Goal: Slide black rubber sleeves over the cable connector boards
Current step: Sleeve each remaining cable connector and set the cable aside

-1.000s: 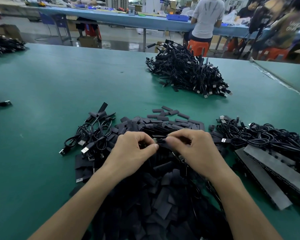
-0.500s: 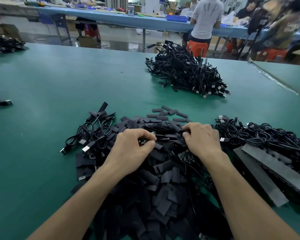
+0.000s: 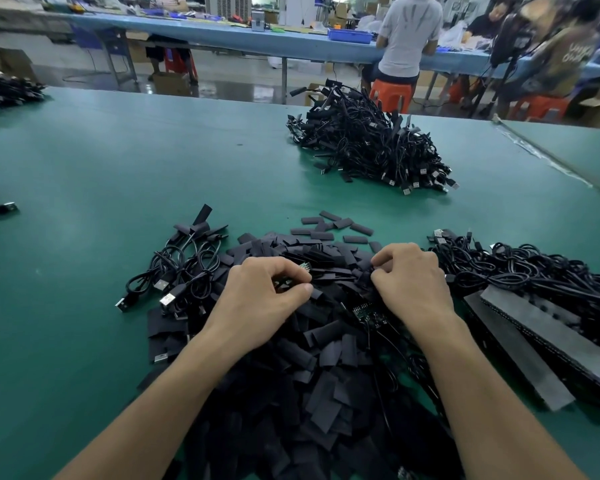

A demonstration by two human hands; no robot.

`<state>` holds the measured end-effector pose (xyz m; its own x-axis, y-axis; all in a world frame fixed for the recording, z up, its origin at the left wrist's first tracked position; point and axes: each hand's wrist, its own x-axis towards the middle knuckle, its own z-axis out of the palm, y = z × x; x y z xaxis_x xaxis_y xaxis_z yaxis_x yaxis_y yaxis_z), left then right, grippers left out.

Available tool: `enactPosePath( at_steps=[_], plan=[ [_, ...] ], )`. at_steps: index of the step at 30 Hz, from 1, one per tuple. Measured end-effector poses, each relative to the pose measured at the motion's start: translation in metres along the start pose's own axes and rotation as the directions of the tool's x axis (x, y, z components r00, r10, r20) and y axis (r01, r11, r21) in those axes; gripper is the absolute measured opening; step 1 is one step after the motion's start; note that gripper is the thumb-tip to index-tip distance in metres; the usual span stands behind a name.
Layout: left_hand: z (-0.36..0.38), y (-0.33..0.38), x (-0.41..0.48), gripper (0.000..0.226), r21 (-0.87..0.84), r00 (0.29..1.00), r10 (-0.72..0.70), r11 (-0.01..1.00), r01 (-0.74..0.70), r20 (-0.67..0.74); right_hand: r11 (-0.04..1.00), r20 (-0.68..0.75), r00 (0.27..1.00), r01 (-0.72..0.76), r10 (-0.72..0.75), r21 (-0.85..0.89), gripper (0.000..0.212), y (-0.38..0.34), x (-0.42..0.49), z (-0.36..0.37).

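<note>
A big pile of flat black rubber sleeves [image 3: 326, 362] lies on the green table [image 3: 118, 168] in front of me. My left hand [image 3: 264, 299] rests on the pile's far part, its fingers curled round a small connector board [image 3: 304, 268] whose pins stick out past the fingertips. My right hand [image 3: 411, 282] is on the pile's right side, thumb and fingers pinching a black sleeve [image 3: 369, 271]. Between the hands a green circuit board [image 3: 369, 315] on a thin cable lies loose on the sleeves.
Coiled black USB cables lie left of the pile [image 3: 181, 271] and right of it [image 3: 520, 268]. A larger heap of cables [image 3: 368, 147] sits farther back. Grey foam strips [image 3: 534, 344] lie at the right. People work at a blue bench [image 3: 291, 36] behind.
The hands were together at the pile's middle and have parted. My right hand moved right onto the sleeves, and the green board now lies on the pile.
</note>
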<state>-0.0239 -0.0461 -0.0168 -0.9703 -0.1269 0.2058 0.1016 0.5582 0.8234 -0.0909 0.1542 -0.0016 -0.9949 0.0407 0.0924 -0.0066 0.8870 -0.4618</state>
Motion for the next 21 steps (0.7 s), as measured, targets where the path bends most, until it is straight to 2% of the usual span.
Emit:
enactPosePath(
  at_steps=[3, 5, 7, 10, 12, 14, 17, 21],
  plan=[
    [0.000, -0.001, 0.000, 0.004, -0.031, 1.000, 0.011, 0.999, -0.012, -0.010, 1.000, -0.058, 0.998, 0.009, -0.008, 0.013, 0.027, 0.000, -0.007, 0.002],
    [0.001, -0.001, 0.000, 0.004, -0.049, 1.000, 0.020, 0.999, -0.020, -0.009, 0.997, -0.117, 0.991, 0.073, -0.069, 0.029, 0.029, -0.001, -0.011, 0.005],
    [0.001, -0.001, 0.000, 0.004, -0.069, 1.000, 0.026, 0.997, -0.026, -0.010, 0.968, -0.116, 0.981, 0.174, -0.155, 0.180, 0.029, -0.003, -0.014, 0.006],
    [0.000, -0.001, 0.001, 0.009, -0.107, 1.000, 0.020, 0.994, -0.023, -0.022, 0.847, 0.059, 0.953, 0.233, -0.296, 0.478, 0.026, -0.008, -0.021, 0.003],
    [0.000, -0.001, 0.002, 0.010, -0.139, 1.000, 0.007, 0.990, -0.009, -0.015, 0.768, 0.174, 0.899, 0.228, -0.402, 0.599, 0.024, -0.012, -0.025, 0.002],
    [0.001, -0.002, 0.003, 0.014, -0.185, 1.000, 0.007, 0.983, -0.006, 0.004, 0.702, 0.178, 0.865, 0.242, -0.468, 0.670, 0.022, -0.014, -0.028, 0.003],
    [0.002, -0.001, 0.004, 0.020, -0.234, 1.000, -0.001, 0.972, 0.007, 0.028, 0.652, 0.101, 0.861, 0.296, -0.499, 0.698, 0.020, -0.018, -0.031, 0.001],
    [0.003, -0.001, 0.006, 0.015, -0.265, 0.998, -0.033, 0.963, 0.045, 0.049, 0.691, 0.024, 0.846, 0.419, -0.533, 0.589, 0.027, -0.023, -0.034, 0.002]
  ],
)
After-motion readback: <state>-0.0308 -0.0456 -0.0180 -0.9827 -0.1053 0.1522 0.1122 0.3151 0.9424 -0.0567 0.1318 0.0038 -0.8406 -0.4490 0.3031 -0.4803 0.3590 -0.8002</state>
